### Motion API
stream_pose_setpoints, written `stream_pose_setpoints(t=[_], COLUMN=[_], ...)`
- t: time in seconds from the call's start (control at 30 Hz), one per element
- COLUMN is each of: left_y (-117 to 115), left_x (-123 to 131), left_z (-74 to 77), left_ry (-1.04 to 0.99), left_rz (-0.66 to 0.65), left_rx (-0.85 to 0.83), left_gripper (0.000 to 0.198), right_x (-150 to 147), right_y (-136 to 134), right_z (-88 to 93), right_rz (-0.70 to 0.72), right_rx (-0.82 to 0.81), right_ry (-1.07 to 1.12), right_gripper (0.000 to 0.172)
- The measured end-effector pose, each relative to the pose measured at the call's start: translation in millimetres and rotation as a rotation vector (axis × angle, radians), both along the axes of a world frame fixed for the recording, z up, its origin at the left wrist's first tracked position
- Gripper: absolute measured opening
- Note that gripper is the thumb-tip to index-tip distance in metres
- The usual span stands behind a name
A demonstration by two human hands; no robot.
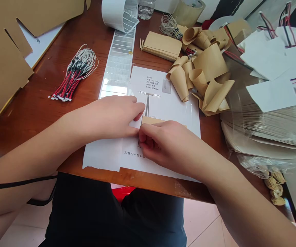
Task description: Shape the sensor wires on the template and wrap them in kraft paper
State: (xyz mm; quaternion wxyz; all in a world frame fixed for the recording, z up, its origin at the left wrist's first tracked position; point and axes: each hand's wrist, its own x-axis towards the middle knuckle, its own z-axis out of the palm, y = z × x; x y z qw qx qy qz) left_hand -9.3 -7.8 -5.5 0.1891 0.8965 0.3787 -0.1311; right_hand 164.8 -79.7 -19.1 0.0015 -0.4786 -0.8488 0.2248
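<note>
1. Two bare hands work at the near edge of a reddish-brown varnished wooden table (26,118).
2. Left hand (106,115): the fingers (134,108) lie together, almost flat, on a white printed paper sheet (163,87). They grip nothing visible.
3. Right hand (167,144): the fingers (148,137) curl down over a tan kraft-paper strip (151,120), whose far edge shows just beyond the knuckles. They seem to pinch it, but the hand hides the contact, so the hold cannot be confirmed.
4. Thin grey T-shaped strip (146,104): lies flat on the sheet, just beyond the left fingertips, with its clear crossbar pointing away from the hands.
5. Second white paper sheet (101,156): smooth, with a ragged edge, lying partly under the left wrist.
6. Left of the sheet: a glossy, ruled white label strip (118,58) unrolling across the table, and a loose bundle of red, black and white wires (75,73).
7. Beyond the sheet: a flat stack of kraft-paper rectangles (162,45) and a heap of curled kraft-paper offcuts (204,72).
8. Far right: a stack of pale sheets in clear plastic wrap (261,123), topped by loose white paper squares (273,94).
</note>
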Motion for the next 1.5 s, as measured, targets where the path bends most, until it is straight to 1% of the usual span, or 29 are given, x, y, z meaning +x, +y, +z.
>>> stream_pose_setpoints(t=[0.13,0.27,0.43,0.67,1.17,1.5], left_y=[-0.6,-0.8,-0.5,-0.6,-0.2,-0.6], left_x=[0.4,0.6,-0.5,-0.1,0.0,-1.1], left_z=[1.2,2.7,1.3,0.4,-0.3,-0.1], left_ry=[0.003,0.002,-0.003,0.003,0.009,0.000], left_rz=[0.001,-0.001,-0.005,0.000,0.007,0.005], left_rx=[0.002,-0.005,-0.001,0.011,-0.001,0.007], left_gripper=[0.033,0.033,0.034,0.034,0.036,0.033], right_x=[1.1,2.4,2.3,0.2,1.6,-0.3], right_y=[2.1,3.0,0.9,-0.7,-2.8,-1.5], right_z=[0.4,2.2,0.2,-2.5,-3.1,-0.7], right_rz=[-0.025,-0.022,0.008,0.027,0.034,0.030], right_rx=[-0.021,-0.059,-0.007,0.057,0.095,0.054], right_ry=[0.012,0.023,0.030,-0.016,-0.005,-0.051], right_gripper=[0.015,0.013,0.012,0.011,0.011,0.007])
